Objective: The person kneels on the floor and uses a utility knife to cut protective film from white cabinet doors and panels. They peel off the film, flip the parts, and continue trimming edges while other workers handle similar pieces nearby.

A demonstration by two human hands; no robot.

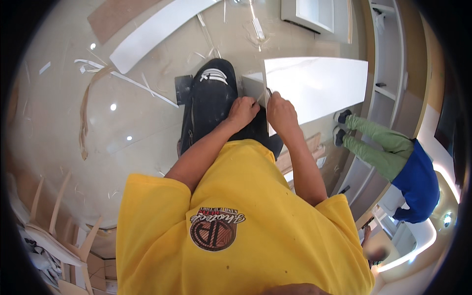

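Observation:
A white panel point(319, 88) with a glossy face stands at my right knee, its near left edge under my hands. Behind that edge a smaller grey-white board point(253, 86) joins it. My right hand point(282, 114) is closed at the panel's edge around a thin dark tool point(269, 92), whose tip shows above the fingers; its kind is not clear. Just left of it, my left hand point(243, 113) is closed in a pinch over my dark trouser leg. A thin pale line shows near its fingertips, but what they hold is too small to name.
On the tiled floor lie a long white board point(152, 35), a brown board point(115, 19) and white strips point(147, 88). A white cabinet box point(314, 17) stands at the far right. To the right, a person in blue point(415, 182) bends near white shelving point(386, 64). Wooden-legged furniture point(59, 236) is at lower left.

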